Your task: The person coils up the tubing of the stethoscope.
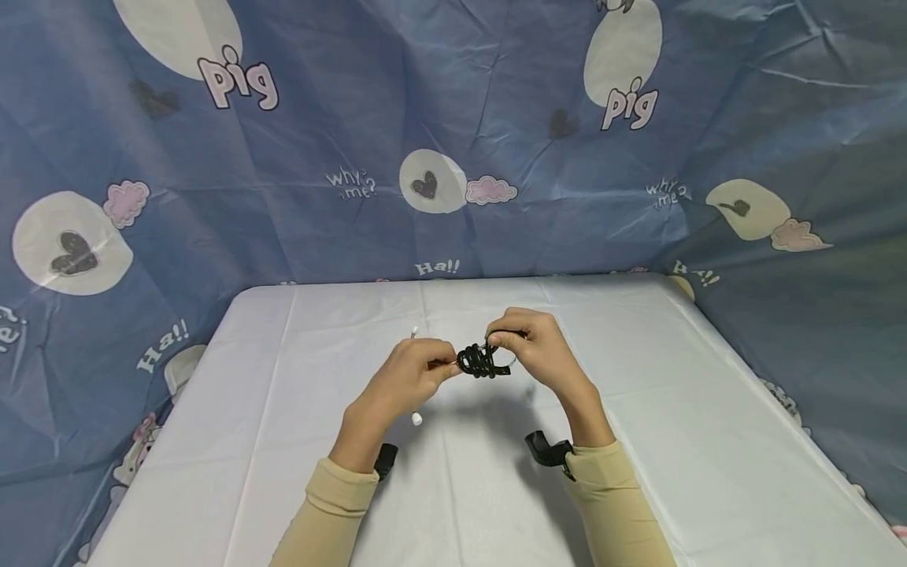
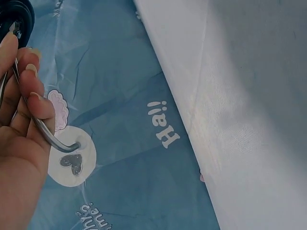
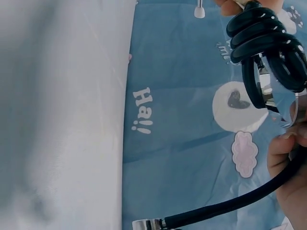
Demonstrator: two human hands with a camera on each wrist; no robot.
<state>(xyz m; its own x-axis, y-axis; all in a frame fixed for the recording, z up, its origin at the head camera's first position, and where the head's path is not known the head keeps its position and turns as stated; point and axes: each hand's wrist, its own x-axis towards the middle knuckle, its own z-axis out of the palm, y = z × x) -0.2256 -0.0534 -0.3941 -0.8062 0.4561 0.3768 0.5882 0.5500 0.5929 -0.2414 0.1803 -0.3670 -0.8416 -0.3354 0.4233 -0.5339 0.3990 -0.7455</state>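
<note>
A stethoscope with coiled black tubing is held up above the table between both hands. My left hand grips its metal ear tubes beside the coil. White ear tips stick out past that hand on both sides. On the coil's other side, my right hand pinches the black tubing between thumb and fingers. A length of it with a silvery metal end extends from this hand in the right wrist view. A clear round rim shows between the coil and the right fingers.
A white-covered table lies under the hands. Behind it hangs a blue printed cloth, which also runs along the sides. Black wrist-camera mounts sit at both cuffs.
</note>
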